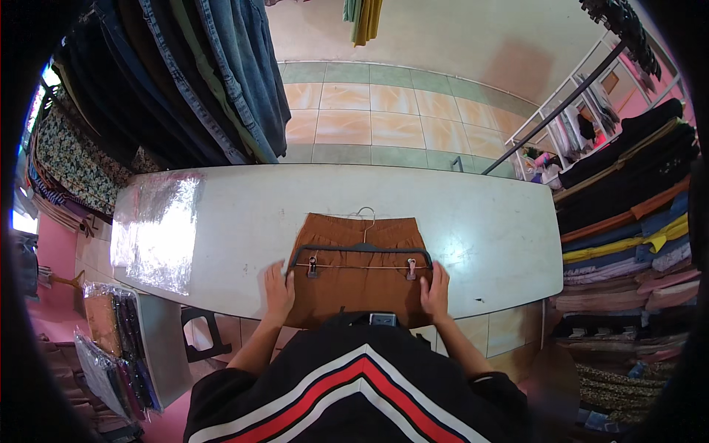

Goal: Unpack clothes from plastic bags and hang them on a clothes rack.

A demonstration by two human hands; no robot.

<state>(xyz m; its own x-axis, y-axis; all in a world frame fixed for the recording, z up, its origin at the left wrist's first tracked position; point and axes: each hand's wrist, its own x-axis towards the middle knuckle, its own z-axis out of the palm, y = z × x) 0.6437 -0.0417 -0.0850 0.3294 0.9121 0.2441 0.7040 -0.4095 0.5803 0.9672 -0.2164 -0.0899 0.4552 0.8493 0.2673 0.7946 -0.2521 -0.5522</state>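
Brown trousers with a gathered waistband lie on the white table, their lower part reaching over its near edge. On top of them rests a dark clip hanger with a metal hook and two clips, the hook pointing away from me. My left hand is at the left edge of the trousers, beside the hanger's left end. At the opposite edge, near the hanger's right end, is my right hand. Whether the fingers pinch the cloth or the hanger cannot be told.
Clear plastic bags lie at the table's left end. Jeans hang beyond the far left edge. Folded and hanging garments crowd the right side. A black stool and a bin of wrapped clothes stand at the lower left.
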